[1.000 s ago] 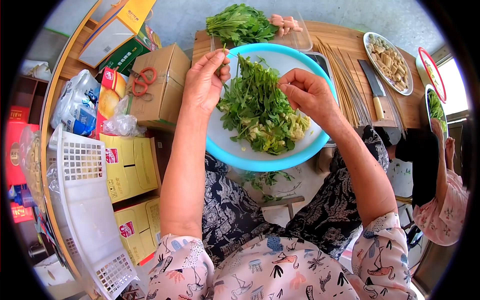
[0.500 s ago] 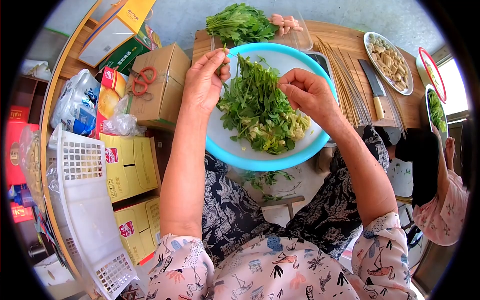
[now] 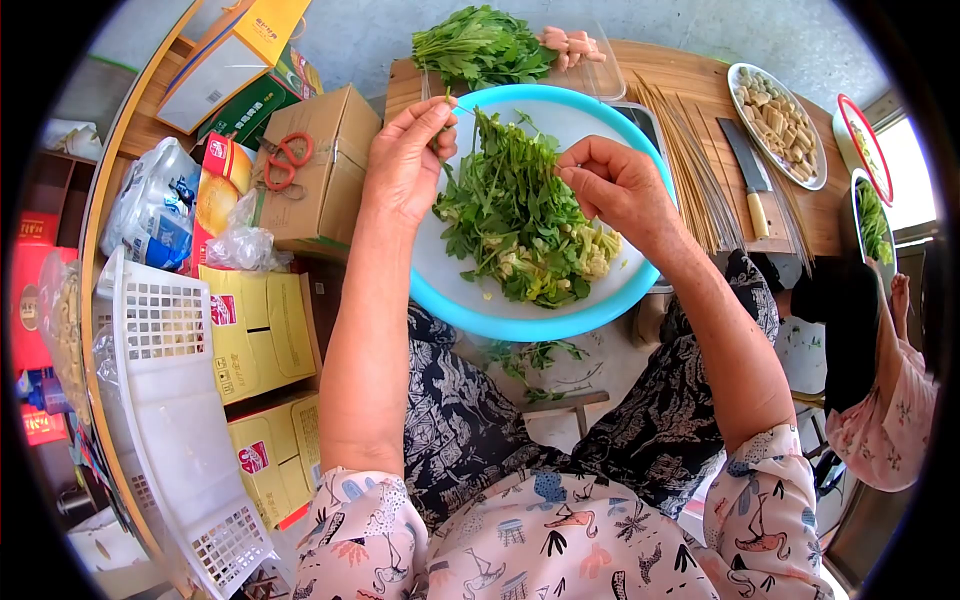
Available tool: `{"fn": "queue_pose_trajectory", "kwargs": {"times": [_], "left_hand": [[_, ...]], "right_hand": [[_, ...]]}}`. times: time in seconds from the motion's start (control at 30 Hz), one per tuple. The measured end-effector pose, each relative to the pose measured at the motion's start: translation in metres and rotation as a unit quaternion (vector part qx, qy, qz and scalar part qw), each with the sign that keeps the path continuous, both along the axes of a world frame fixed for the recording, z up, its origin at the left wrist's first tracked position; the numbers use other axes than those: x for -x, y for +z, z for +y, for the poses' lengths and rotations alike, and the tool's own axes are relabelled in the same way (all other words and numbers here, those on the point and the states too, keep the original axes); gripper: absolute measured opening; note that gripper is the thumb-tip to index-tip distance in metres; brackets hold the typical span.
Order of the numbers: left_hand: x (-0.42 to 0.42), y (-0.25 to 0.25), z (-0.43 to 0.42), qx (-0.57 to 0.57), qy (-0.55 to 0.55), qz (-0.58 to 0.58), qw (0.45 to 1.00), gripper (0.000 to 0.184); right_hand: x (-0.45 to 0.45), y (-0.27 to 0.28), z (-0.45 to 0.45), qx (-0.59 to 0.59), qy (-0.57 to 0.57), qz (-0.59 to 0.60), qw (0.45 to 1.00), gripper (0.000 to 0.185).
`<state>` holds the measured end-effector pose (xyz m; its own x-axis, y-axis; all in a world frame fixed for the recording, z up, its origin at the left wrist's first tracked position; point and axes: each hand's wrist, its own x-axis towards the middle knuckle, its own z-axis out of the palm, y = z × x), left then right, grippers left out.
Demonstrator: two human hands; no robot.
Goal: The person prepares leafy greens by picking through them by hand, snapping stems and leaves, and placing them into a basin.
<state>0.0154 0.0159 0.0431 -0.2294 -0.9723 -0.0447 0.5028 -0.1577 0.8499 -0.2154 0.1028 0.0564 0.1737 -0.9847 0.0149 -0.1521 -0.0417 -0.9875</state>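
A large white basin with a blue rim (image 3: 540, 330) rests over my lap, holding a heap of leafy green stems (image 3: 520, 210) with paler, yellowish pieces toward the front. Above its left rim, my left hand (image 3: 412, 155) is closed around a thin green sprig (image 3: 448, 98) whose tip sticks up past my thumb. My right hand (image 3: 615, 180) hovers at the right side of the heap, thumb and forefinger pinched together; whatever is between them is too small to make out. Beyond the basin lies a bunch of leafy greens (image 3: 480, 45), next to pink sausage pieces (image 3: 570, 45) in a clear tray.
At the right of the wooden table (image 3: 700, 75) are bamboo skewers (image 3: 690, 160), a cleaver (image 3: 745, 165) and a plate of cut pieces (image 3: 780, 125). Left stand a cardboard box (image 3: 335, 160) with red-handled scissors (image 3: 287, 160) and a white crate (image 3: 170, 390). Another person's sleeve (image 3: 890, 420) shows far right.
Almost nothing differs. Both hands keep nearly the same place and grip, and the basin and heap look the same.
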Motion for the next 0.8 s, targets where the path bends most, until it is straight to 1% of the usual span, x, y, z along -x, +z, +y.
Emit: {"fn": "queue_pose_trajectory", "kwargs": {"times": [0.07, 0.8], "left_hand": [[-0.0013, -0.0002, -0.0008, 0.0, -0.007, 0.013, 1.0, 0.012], [-0.0004, 0.0007, -0.0002, -0.007, -0.007, 0.02, 1.0, 0.013]], "right_hand": [[0.0001, 0.0006, 0.0002, 0.0, 0.0, 0.003, 1.0, 0.011], [-0.0008, 0.0001, 0.0005, 0.008, 0.0, -0.004, 1.0, 0.011]]}}
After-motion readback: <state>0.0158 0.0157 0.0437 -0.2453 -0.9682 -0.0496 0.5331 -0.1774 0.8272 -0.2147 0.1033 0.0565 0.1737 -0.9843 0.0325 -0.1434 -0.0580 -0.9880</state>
